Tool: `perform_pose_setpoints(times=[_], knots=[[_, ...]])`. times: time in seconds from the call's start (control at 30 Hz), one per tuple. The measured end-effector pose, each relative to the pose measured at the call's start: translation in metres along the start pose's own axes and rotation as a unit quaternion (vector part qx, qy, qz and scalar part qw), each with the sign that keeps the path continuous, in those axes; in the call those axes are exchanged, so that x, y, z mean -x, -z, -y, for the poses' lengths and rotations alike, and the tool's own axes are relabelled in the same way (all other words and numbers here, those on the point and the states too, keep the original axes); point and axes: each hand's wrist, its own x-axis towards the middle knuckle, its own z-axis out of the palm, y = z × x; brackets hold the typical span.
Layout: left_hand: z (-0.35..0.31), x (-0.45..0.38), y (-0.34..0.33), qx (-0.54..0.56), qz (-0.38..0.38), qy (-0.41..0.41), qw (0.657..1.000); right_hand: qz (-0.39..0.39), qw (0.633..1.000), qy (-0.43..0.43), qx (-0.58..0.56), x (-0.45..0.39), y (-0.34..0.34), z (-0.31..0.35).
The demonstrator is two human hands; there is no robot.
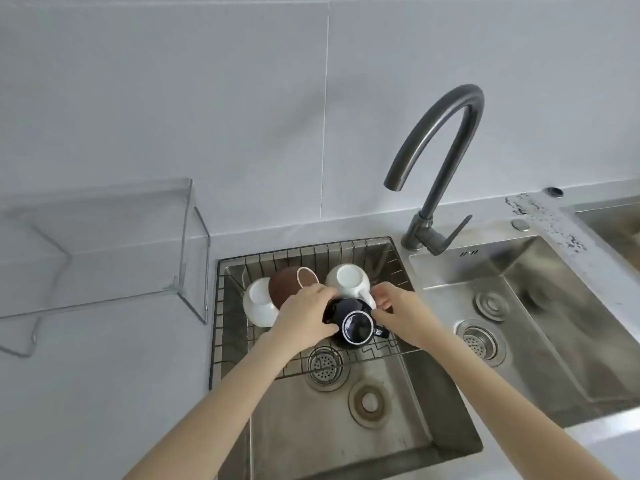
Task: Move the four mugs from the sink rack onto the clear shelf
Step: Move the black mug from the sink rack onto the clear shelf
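I hold the dark mug [356,327] in the sink rack [221,341]: left hand [304,315] fingers grasping its body, right hand [398,311] fingers at its handle side, grip unclear.

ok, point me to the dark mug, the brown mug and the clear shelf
dark mug [356,328]: head view, on its upturned base ring.
brown mug [284,285]: head view, on its rounded outer side.
clear shelf [104,216]: head view, on its bare top panel.
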Motion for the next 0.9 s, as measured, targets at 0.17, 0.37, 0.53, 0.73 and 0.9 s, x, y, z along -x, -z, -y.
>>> perform_pose_setpoints(times=[0.17, 0.37, 0.53, 0.73, 0.9], knots=[[0.005, -0.009, -0.024, -0.026, 0.022, 0.0, 0.999, 0.025, 0.999, -0.038, -0.007, -0.001, -0.012, -0.023], [0.011, -0.017, -0.05, -0.028, 0.008, -0.011, 1.0, 0.054, 0.997, -0.053, 0.007, -0.006, -0.025, -0.037], [0.014, -0.021, -0.061, -0.009, 0.004, -0.014, 1.0, 0.077, 0.993, -0.089, 0.019, -0.014, -0.031, -0.042], [0.014, -0.026, -0.07, 0.0, -0.004, -0.021, 1.0, 0.099, 0.99, -0.094, 0.037, -0.019, -0.035, -0.045], [0.015, -0.027, -0.074, 0.018, -0.011, -0.034, 0.999, 0.092, 0.992, -0.081, 0.013, -0.019, -0.038, -0.049]])
